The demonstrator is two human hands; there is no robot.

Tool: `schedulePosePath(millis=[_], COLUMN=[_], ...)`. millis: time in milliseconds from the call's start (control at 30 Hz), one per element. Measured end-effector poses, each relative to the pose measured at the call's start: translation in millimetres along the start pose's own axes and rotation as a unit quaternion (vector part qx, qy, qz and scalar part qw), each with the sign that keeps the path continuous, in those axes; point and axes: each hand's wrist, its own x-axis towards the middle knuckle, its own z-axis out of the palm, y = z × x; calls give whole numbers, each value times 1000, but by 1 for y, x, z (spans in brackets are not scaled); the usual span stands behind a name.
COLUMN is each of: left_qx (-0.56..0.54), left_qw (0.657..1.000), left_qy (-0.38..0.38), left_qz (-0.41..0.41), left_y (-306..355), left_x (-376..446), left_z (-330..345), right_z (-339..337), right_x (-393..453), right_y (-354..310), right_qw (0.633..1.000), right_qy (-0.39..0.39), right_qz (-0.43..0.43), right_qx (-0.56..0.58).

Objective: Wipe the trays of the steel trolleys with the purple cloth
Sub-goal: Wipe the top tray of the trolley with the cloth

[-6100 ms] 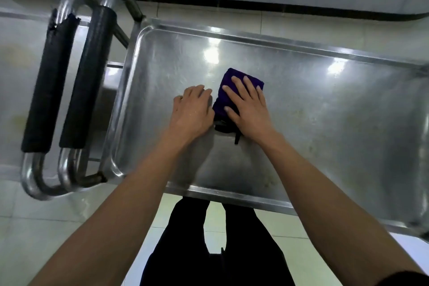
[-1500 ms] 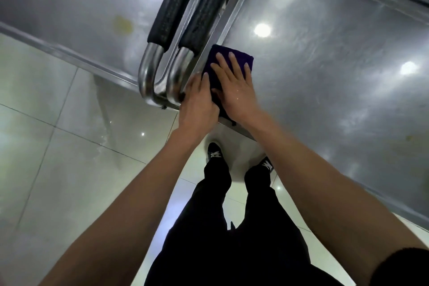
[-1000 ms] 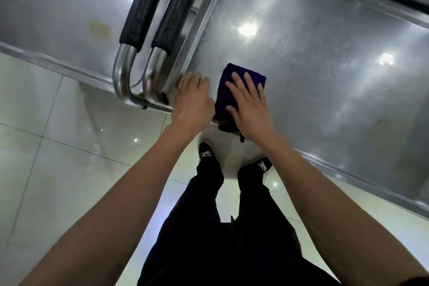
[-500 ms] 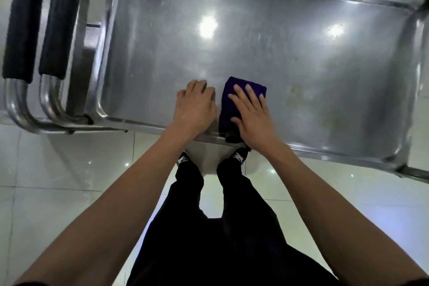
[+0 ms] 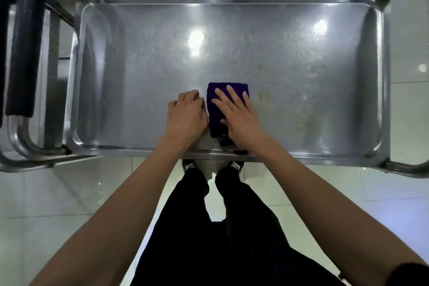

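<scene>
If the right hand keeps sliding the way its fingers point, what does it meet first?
Probably nothing soon: the right hand, flat on the purple cloth, points across bare tray floor toward the tray's far rim.

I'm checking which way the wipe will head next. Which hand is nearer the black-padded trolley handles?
Left. The left hand rests on the tray, on the side toward the handles. The right hand presses the purple cloth, farther away.

Folded purple cloth flat on steel tray, near edge.
</scene>
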Motion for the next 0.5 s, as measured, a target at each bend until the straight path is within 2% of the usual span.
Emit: schedulePosePath(millis=[200,333,500], left_qx=[-3,-49,-80], left_qw=[999,996,993], left_qy=[35,73,73], left_qz=[1,17,52], left_y=[-11,-13,-14], left_x=[30,65,115], left_z=[-6,-14,-28], right_z=[-22,-40,-58], right_x=[46,87,131], right_y=[26,38,45], right_qw=[999,997,993], right_qy=[0,-1,6], right_qz=[4,59,112], right_qx=[-51,-39,-31])
